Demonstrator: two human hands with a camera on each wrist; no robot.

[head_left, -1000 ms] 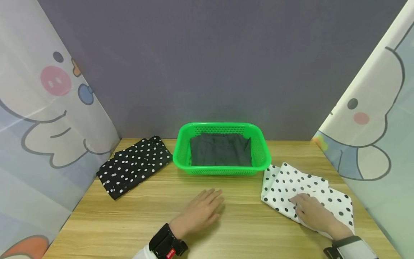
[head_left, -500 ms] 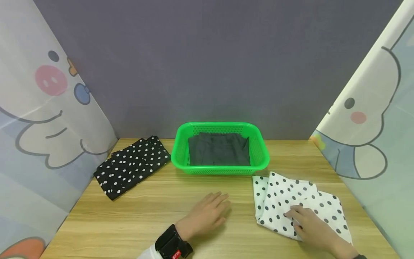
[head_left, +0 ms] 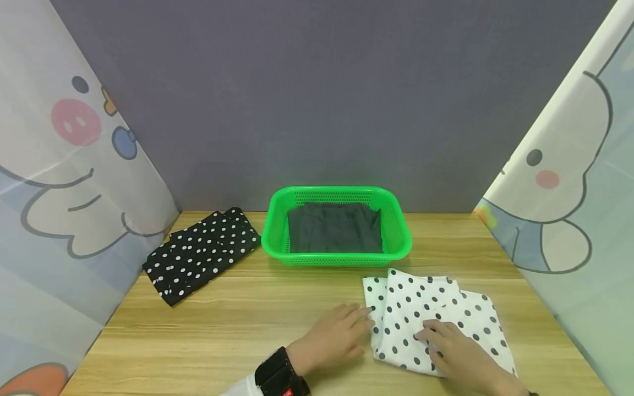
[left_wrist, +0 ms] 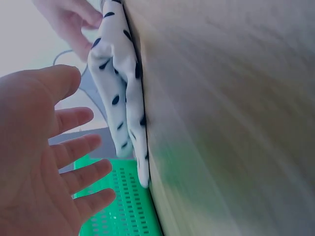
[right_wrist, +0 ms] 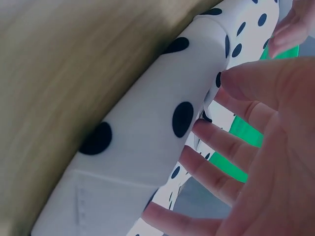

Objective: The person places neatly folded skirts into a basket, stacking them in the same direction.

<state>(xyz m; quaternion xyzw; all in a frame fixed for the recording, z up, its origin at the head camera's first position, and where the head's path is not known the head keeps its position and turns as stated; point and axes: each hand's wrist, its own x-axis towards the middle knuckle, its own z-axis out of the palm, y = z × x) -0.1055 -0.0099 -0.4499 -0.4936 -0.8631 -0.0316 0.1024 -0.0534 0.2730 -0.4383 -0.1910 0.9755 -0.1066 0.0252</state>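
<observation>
Rests the right hand (head_left: 458, 352) on the folded white spotted cloth (head_left: 416, 305), lying on the wooden table (head_left: 238, 324) in front of and to the right of the green basket (head_left: 342, 258), with fingers slightly bent and apart, and with tips touching the fabric but pinching nothing visibly. Holds the left hand (head_left: 334, 336) at the cloth's left edge, with fingers outstretched and spread, but cannot tell about contact there. Has a dark grey cloth (head_left: 335, 228) inside the basket and a folded black cloth with white dots (head_left: 203, 256) just beside it, on the left.
</observation>
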